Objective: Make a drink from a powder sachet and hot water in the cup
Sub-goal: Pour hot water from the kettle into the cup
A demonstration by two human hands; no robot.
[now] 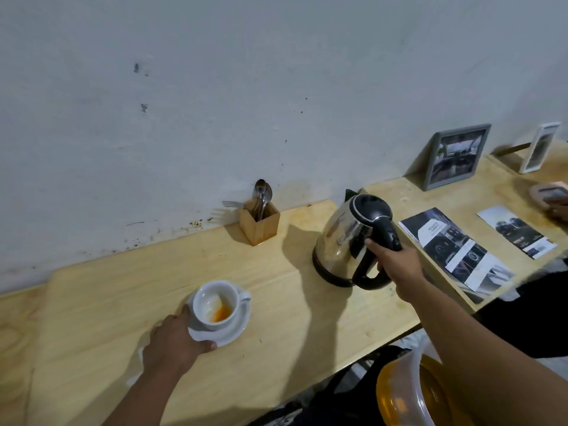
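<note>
Now right hand (396,259) gripping kettle (347,238), left hand (175,339) steadying saucer (233,330) (cup (215,302) tilted)

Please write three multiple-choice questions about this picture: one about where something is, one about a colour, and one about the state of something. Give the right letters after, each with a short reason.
1. Where does the wooden box with spoons stand?
A. against the wall
B. on the saucer
C. beside the photo frame

2. What colour is the powder in the cup?
A. green
B. orange
C. blue

3. What is the right hand doing?
A. lying flat on the table
B. holding a spoon
C. gripping the kettle handle

Answers:
1 A: the wooden box sits at the wall, behind the cup.
2 B: the powder shows orange at the bottom of the cup.
3 C: the right hand is closed around the black handle of the kettle, while the left hand holds the saucer.
</note>
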